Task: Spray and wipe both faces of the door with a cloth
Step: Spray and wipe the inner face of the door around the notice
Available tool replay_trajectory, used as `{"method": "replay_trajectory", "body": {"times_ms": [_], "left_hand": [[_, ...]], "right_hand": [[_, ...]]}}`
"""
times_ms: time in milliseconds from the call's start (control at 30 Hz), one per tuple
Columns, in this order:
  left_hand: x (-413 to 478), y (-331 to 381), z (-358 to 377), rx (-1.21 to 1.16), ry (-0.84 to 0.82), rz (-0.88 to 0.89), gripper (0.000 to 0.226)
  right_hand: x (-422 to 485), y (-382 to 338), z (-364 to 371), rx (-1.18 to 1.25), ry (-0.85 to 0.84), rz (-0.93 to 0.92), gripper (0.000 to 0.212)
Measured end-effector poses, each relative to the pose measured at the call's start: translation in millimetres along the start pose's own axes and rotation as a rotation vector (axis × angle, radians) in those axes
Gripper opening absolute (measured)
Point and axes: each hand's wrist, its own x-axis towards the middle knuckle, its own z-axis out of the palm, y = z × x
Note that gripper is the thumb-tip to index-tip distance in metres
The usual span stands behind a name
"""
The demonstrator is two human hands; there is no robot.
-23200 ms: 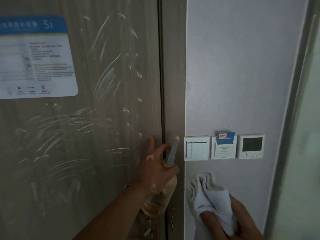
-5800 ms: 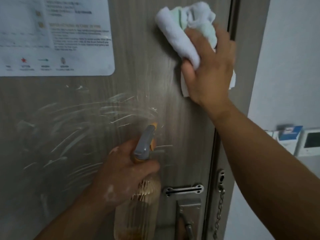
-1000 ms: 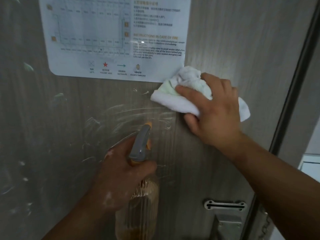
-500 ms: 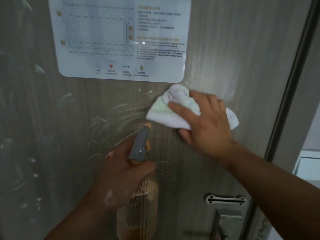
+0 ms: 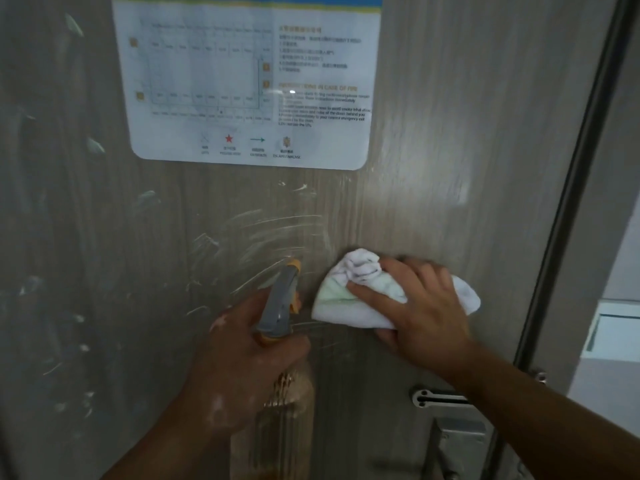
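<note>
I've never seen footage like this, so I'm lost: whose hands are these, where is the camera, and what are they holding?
No machine here: a person wears a camera on the head, looking forward and down at their own hands. Facing them is a wood-grain door with a printed notice stuck on it and whitish smears below. The left hand grips a spray bottle with a grey and orange nozzle. The right hand holds a bunched white cloth pressed against the door, just right of the nozzle. A metal latch plate shows lower right.
</note>
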Motion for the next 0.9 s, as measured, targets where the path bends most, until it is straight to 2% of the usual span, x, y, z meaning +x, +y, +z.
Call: {"method": "replay_trajectory", "body": {"times_ms": [200, 367, 533, 900], "left_hand": [[0.0, 18.6, -3.2, 0.066, 0.045, 0.092, 0.038], [3.5, 22.5, -0.7, 0.042, 0.041, 0.099, 0.041], [7.3, 23.9, 1.5, 0.077, 0.021, 0.123, 0.038], [6.8, 25.5, -5.5, 0.043, -0.019, 0.058, 0.041]], "right_hand": [[65.9, 25.1, -25.1, 0.025, 0.17, 0.205, 0.051], [108.6, 4.2, -19.9, 0.028, 0.17, 0.134, 0.055], [107.0, 6.8, -21.7, 0.036, 0.137, 0.114, 0.055], [96.2, 65.6, -45.7, -0.038, 0.239, 0.272, 0.057]]}}
